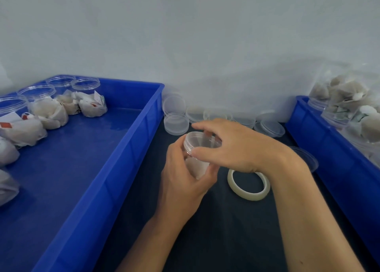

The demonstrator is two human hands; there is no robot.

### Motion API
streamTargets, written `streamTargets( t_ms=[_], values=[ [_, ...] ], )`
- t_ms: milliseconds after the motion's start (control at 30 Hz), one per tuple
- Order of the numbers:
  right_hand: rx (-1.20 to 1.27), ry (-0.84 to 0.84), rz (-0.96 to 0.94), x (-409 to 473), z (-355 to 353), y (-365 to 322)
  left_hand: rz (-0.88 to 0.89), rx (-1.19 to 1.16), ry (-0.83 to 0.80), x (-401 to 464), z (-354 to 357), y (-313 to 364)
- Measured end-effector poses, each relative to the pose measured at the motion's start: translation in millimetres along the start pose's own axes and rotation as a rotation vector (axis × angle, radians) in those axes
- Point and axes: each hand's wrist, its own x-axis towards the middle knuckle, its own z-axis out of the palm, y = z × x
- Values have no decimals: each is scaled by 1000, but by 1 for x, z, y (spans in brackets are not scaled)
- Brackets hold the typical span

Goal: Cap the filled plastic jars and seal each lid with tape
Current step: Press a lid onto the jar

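Above the dark table mat, my left hand (pixel 183 181) grips a clear plastic jar (pixel 196 166) holding pale tea bags. A clear lid (pixel 200 141) sits on top of the jar, and my right hand (pixel 232 144) grips this lid with thumb and fingers around its rim. A roll of clear tape (pixel 248 184) lies flat on the mat just right of the jar, partly under my right wrist. Several loose clear lids (pixel 176 123) lie along the wall behind my hands.
A big blue tray (pixel 115 169) on the left holds several open jars filled with tea bags (pixel 49 109). Another blue tray (pixel 320 148) on the right holds more filled jars. One more lid (pixel 306 157) lies by that tray. A grey wall rises behind.
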Motion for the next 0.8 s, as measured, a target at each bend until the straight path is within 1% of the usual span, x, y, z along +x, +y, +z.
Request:
streamTargets(
  t_ms=[100,167,200,267,300,333,467,567,667,733,800],
  values=[
    [-56,142,98,5,11,-5,7,23,-22,-1,2,1],
    [-114,180,130,7,12,-4,13,21,-39,0,2,2],
    [-84,143,119,8,11,-1,14,24,-40,0,2,1],
    [47,1,66,5,6,2,8,25,-23,0,2,1],
    [68,-50,42,3,2,2,6,22,-10,0,2,0],
    [53,-57,25,2,0,1,3,14,-4,0,2,0],
    [-55,98,29,4,4,-2,-8,-20,-45,0,1,2],
    [-83,162,43,7,6,-1,-6,-44,-64,1,1,3],
    [-109,234,27,7,9,-1,-18,-40,-48,0,4,3],
    [-135,262,15,8,10,-1,-26,-30,-31,-1,6,2],
    [-110,253,10,7,11,-1,-22,-16,-15,-1,6,1]
  ],
)
